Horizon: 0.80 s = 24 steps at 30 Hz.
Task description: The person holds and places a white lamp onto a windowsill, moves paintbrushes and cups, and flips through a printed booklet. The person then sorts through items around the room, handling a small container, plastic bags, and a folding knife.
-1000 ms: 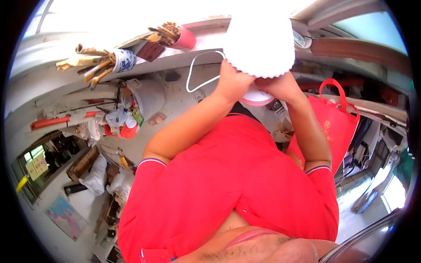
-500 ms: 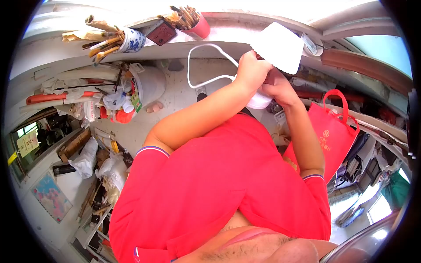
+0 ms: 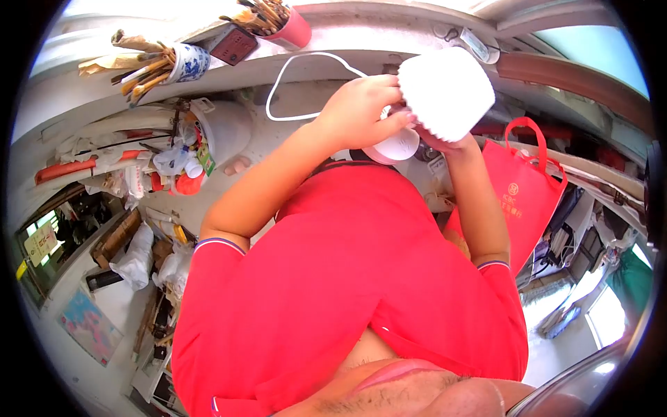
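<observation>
A white table lamp with a ribbed shade [image 3: 448, 94] is held up in front of my chest, tilted so the shade faces away to the upper right. Its round white base [image 3: 391, 147] points back toward me. My left hand [image 3: 368, 110] grips the lamp between shade and base, fingers against the shade's edge and thumb reaching toward the neck. Under the shade, my right hand [image 3: 443, 141] is wrapped round the neck, mostly hidden by the shade. A white cord [image 3: 295, 55] loops out to the left behind my left hand.
On the ledge stand a blue-and-white brush pot [image 3: 189, 64], a dark red box [image 3: 233, 45] and a red brush cup [image 3: 292, 31]. A red bag [image 3: 514, 198] is at my right. A white bucket [image 3: 229, 128] and cluttered bags are at the left.
The lamp has turned so its ribbed shade shows more fully, and it sits slightly lower and farther right. My left hand has shifted left and down, its fingers now along the shade's edge.
</observation>
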### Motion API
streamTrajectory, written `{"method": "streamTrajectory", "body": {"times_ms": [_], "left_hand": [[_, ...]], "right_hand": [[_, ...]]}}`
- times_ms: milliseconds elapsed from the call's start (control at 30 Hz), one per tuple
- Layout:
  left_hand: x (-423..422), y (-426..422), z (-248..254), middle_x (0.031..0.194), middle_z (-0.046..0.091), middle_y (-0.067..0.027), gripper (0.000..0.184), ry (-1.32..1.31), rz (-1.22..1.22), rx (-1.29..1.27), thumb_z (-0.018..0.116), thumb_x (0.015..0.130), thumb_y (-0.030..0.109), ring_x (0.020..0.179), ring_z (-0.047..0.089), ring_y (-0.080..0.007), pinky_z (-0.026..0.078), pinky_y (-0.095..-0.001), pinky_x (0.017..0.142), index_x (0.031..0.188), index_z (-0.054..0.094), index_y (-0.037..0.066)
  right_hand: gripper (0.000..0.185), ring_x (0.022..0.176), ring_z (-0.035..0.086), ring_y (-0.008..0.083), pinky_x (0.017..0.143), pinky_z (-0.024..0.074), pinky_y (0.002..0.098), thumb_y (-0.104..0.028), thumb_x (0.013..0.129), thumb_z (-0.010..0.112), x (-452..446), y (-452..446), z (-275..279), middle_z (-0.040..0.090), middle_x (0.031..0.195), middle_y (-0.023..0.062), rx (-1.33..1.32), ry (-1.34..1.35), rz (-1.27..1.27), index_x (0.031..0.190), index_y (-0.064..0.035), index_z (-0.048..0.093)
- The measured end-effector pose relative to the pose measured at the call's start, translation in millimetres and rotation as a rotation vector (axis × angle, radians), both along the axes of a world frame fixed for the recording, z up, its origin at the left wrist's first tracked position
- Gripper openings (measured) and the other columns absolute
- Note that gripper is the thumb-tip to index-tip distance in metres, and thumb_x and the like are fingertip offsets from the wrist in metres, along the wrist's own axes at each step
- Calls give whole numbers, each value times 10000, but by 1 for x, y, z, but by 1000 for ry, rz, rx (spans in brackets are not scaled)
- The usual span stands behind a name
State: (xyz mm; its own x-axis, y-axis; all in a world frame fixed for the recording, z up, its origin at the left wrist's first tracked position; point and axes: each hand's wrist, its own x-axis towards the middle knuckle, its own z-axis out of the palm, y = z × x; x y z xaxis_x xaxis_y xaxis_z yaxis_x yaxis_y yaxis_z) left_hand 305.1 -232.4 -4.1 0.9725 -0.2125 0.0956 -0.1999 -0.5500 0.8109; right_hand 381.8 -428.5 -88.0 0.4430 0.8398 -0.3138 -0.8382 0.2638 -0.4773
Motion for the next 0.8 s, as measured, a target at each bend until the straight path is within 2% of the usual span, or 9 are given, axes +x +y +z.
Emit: {"method": "streamTrajectory", "body": {"times_ms": [33,167,267,333,367,467,500,700,800], "left_hand": [[-8,-4,-13,898,597,-147,361,-84,83,93,666,764,345,869,594,-318,482,-398,759,935,633,29],[-21,-9,-31,918,573,-148,474,-117,169,258,701,760,358,914,568,-321,466,-405,772,1051,567,10],[-21,0,-34,883,630,-146,400,-201,388,228,712,775,300,786,611,-308,486,-365,680,1002,612,-14],[-29,16,-18,871,644,-156,367,-16,502,167,706,779,271,681,607,-305,492,-348,628,973,626,-29],[-34,26,-15,847,648,-127,300,-37,513,207,705,801,192,625,610,-227,493,-293,584,993,610,-18],[-60,46,-29,818,639,-79,234,249,774,-499,691,821,104,627,598,-134,489,-244,562,999,581,-1],[-68,52,-31,799,615,-48,219,259,780,-559,663,842,48,667,593,-91,486,-214,547,1013,532,9],[-105,68,-60,795,609,-94,222,123,936,-823,630,860,36,707,630,-163,540,-279,624,1024,489,-17],[-132,89,-70,895,636,-175,235,37,1116,-819,576,883,31,796,662,-247,563,-358,743,1078,463,-35]], "right_hand": [[442,994,591,211,858,497,346,-8,791,682,0,-2,-2,594,1102,86,8,113,20,1205,-62,539],[316,956,603,216,796,532,361,31,843,612,-6,15,13,612,1021,84,-58,26,-39,1147,-26,551],[372,1022,601,244,834,523,366,8,848,616,7,13,27,592,1138,122,-84,-45,31,1206,-9,518],[440,1056,592,290,912,477,409,-131,858,639,13,11,32,557,1226,136,-113,-374,31,1250,7,493],[479,1076,584,308,949,454,436,-227,894,591,24,3,13,541,1260,157,-214,-573,-27,1284,16,455],[526,1151,532,302,983,431,444,-306,920,536,35,23,34,510,1292,164,71,-548,-218,1331,-5,404],[532,1164,522,300,989,426,445,-308,921,534,41,30,30,504,1299,163,101,-593,-256,1339,-9,396],[550,1210,484,290,1013,406,457,-325,928,515,57,61,29,479,1330,153,-13,-785,-298,1365,-25,368],[554,1215,480,288,1018,401,463,-331,930,510,73,51,47,475,1335,150,-236,-1192,-99,1371,-29,363]]}}
